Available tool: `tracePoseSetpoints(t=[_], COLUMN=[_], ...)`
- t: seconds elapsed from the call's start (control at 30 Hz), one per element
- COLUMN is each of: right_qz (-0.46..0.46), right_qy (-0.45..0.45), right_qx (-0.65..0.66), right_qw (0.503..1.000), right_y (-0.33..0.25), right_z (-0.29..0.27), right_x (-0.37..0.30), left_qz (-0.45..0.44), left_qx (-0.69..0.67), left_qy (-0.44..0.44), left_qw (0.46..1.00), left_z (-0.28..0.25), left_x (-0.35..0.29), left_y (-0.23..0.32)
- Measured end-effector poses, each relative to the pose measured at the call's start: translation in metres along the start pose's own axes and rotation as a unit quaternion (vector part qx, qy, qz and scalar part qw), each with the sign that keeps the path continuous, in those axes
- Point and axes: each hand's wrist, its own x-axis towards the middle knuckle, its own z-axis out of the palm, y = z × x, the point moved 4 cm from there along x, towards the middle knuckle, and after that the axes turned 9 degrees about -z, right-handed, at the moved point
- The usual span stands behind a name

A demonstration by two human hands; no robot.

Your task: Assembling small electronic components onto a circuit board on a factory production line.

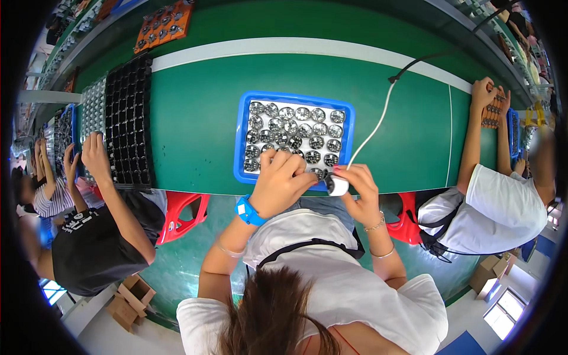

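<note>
- The green table [195, 118] fills the middle of the frame, with the hands at its near edge, lower middle.
- A person in a black shirt [97, 245] sits at lower left and a person in a white shirt [503, 204] at right; elbows tucked in would suit the shared bench.
- The blue tray [302, 96] lies flat in the centre of the frame. A square position against the body would help make each part easy to reach.
- The black grid tray [127, 112] stands well apart, left of centre.
- The white cord [387, 103] drops from upper right toward the right hand; slack is best led outside the blue tray so it drags across nothing.
- The left hand [281, 177] is over the blue tray's lower edge, fingers bent, thumb side toward the right hand. Whether it pinches a part I cannot tell. A light touch seems wise.
- The right hand [362, 188] has its fingers narrowed around a small white tool, just beside the tray's lower right corner.
- The white tool [338, 187] has a dark end; a steady, level grip should serve best.
- The round parts [290, 126] sit in loose rows inside the blue tray; working row by row would avoid skips.
</note>
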Motion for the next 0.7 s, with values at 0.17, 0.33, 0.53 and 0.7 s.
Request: tracePoseSetpoints(t=[0.17,0.33,0.53,0.7], right_qz=[0.004,0.083,0.126,0.095], right_qy=[0.012,0.094,0.197,0.154], right_qx=[0.015,0.104,0.206,0.171], right_qw=[1.0,0.987,0.95,0.969], right_y=[0.001,0.014,0.026,0.025], right_z=[0.006,0.006,-0.001,0.003], right_x=[0.001,-0.01,-0.012,-0.003], left_qz=[-0.022,-0.003,-0.027,-0.075], left_qx=[-0.034,-0.017,-0.025,0.01], left_qy=[0.021,-0.004,-0.024,0.028], left_qw=[0.999,1.0,0.999,0.997], left_z=[-0.011,-0.008,-0.008,-0.003], left_x=[0.002,0.006,0.009,0.02], left_y=[0.001,-0.002,-0.01,-0.018])
